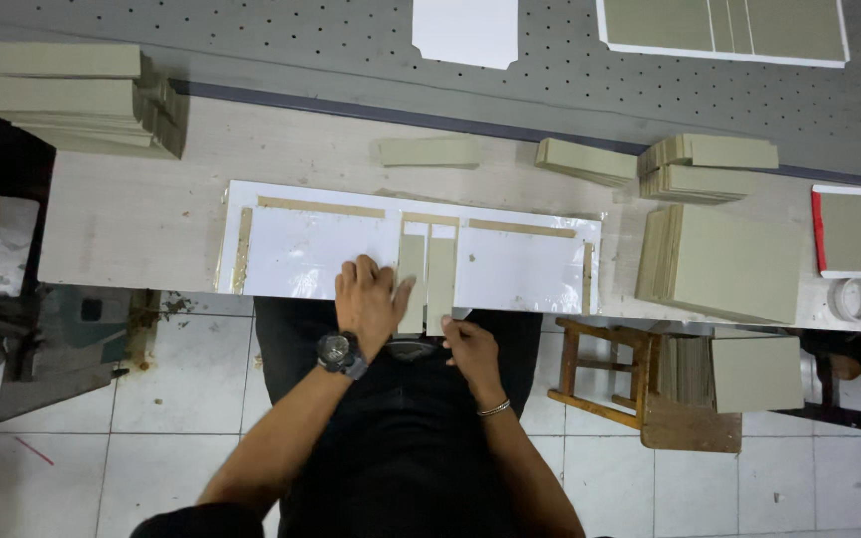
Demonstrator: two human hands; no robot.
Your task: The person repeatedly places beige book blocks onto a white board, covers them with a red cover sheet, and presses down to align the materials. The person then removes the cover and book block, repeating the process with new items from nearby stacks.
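Observation:
A long white sheet (301,249) lies on the table in front of me, with thin brownish strips along its edges. Two narrow grey-green board strips (440,274) lie upright across its middle. My left hand (368,299), with a dark watch on the wrist, rests flat on the sheet, its fingers against the left strip (412,261). My right hand (470,344), with a thin bracelet, is at the near edge, fingertips touching the bottom end of the right strip.
Stacks of grey-green boards stand at the far left (82,100) and right (719,264), with smaller piles (705,164) behind. A tape roll (854,299) lies at the right. A wooden stool (640,384) holding boards stands beside my legs.

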